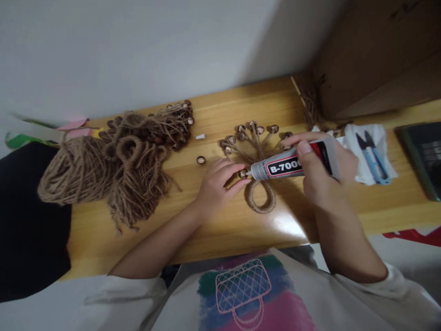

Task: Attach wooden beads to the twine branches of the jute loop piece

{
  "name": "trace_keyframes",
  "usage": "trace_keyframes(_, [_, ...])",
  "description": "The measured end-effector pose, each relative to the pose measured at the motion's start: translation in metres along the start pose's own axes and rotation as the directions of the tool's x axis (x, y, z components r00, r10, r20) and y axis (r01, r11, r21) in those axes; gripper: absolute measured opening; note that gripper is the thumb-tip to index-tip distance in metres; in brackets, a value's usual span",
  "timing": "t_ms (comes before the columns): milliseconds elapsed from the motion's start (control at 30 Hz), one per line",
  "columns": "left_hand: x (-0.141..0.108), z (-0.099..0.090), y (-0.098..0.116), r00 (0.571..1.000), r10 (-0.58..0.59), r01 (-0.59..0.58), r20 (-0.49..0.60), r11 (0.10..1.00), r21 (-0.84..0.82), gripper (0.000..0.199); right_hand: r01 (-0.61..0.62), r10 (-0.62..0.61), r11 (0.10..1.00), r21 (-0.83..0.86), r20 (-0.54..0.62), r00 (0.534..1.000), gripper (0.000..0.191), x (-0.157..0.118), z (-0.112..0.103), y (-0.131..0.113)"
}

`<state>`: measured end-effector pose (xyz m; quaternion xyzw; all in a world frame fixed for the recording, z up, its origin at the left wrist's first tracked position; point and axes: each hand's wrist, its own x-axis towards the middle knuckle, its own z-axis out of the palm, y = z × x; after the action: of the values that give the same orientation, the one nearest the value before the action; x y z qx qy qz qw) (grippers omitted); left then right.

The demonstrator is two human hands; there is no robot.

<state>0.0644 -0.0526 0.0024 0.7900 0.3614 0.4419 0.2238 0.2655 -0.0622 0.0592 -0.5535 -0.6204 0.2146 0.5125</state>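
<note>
Between thumb and fingers, my left hand (217, 184) pinches a small brown nut shell (243, 174) with a hollow side. My right hand (320, 168) is wrapped round a grey glue tube (275, 166) labelled B-7000, its white nozzle at the shell's opening. Whether glue is coming out is too small to tell. Under the tube lies a cord ornament with a wrapped twine ring (262, 197) toward me. Its strings fan away, ending in several brown shells (252, 126). One loose shell (200, 159) and a small white cap (200, 137) lie left of it.
A twine ball (76, 170) and a heap of similar cord ornaments (138, 179) cover the table's left. Blue-handled thread snips (374, 158) rest on white tissue (351, 138) at right, near a dark device (420, 158). A cardboard box (375, 59) stands behind.
</note>
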Motion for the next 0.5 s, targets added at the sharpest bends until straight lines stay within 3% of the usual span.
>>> trace_keyframes(500, [0.0003,-0.0010,0.0010,1.000,-0.013,0.013,0.016,1.000,-0.001,0.022,0.125,-0.118,0.990,-0.064,0.101,0.988,0.020,0.0028,-0.0025,0.0018])
